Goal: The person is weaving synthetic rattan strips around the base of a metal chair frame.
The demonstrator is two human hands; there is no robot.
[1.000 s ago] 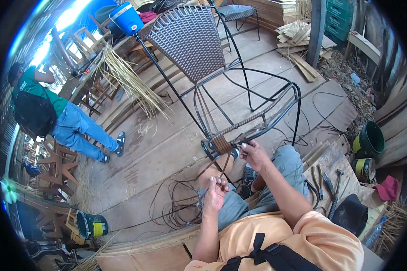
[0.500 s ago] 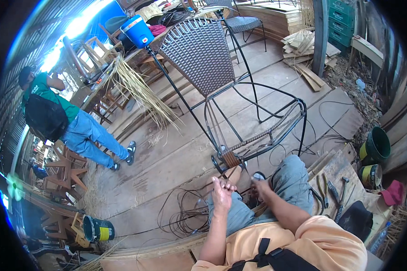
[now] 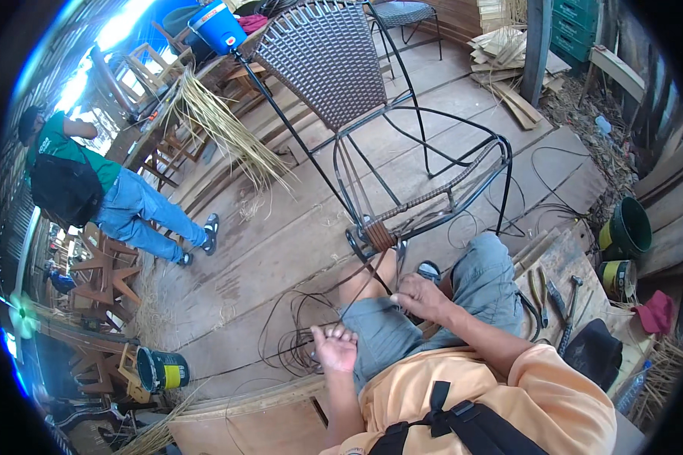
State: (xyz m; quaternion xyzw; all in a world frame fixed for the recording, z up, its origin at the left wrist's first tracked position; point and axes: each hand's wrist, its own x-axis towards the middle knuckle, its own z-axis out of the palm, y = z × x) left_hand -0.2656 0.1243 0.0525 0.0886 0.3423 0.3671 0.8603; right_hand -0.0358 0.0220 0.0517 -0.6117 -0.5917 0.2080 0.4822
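A metal chair frame (image 3: 421, 176) stands before me, its back woven in brown plastic strand (image 3: 322, 64). Brown strand is wound thickly round the near corner of the seat rail (image 3: 378, 235). From that corner, strands run down to my right hand (image 3: 423, 298), whose fingers are closed on them above my lap. My left hand (image 3: 335, 349) is lower and to the left, beside my knee; its palm is turned up, thumb apart and fingers loosely bent, with nothing visible in it. A loose coil of brown strand (image 3: 284, 341) lies on the floor beside it.
Pliers (image 3: 542, 288) and a hammer (image 3: 574, 311) lie on a board at my right, near a black cap (image 3: 596, 353). Buckets (image 3: 163, 369) stand at both sides. A person in a green shirt (image 3: 76, 159) stands left, by a bench with dry straw (image 3: 216, 125).
My left hand has moved down and left, away from the chair corner. My right hand has risen towards the strands below the wrapped corner. The view has shifted slightly.
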